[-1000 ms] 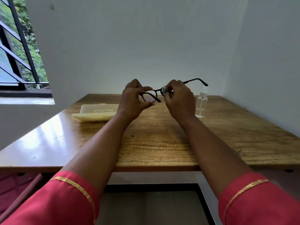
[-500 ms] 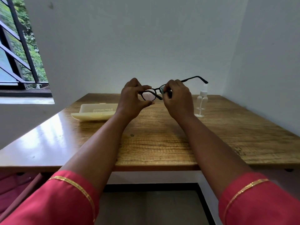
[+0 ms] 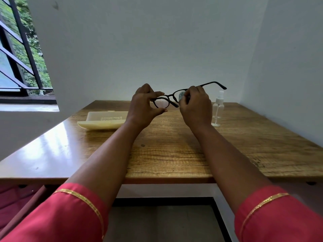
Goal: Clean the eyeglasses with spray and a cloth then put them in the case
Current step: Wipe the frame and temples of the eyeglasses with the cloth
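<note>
Eyeglasses (image 3: 167, 99) held up over the table's (image 3: 174, 154) middle, long axis left to right. Left hand (image 3: 143, 107) pinches one rim; right hand (image 3: 194, 105) rubs the cloth (image 3: 181, 97) on the other lens. Case (image 3: 103, 120) lies open toward the far left edge, nearer the left hand.

Soft daylight pouring in from the window (image 3: 22, 55) at left, glaring white off the glossy table (image 3: 52, 145) near that edge. Walls dim, greyish. Faint shadows under the forearms. Wide-angle bending at the borders. Mostly sharp.
</note>
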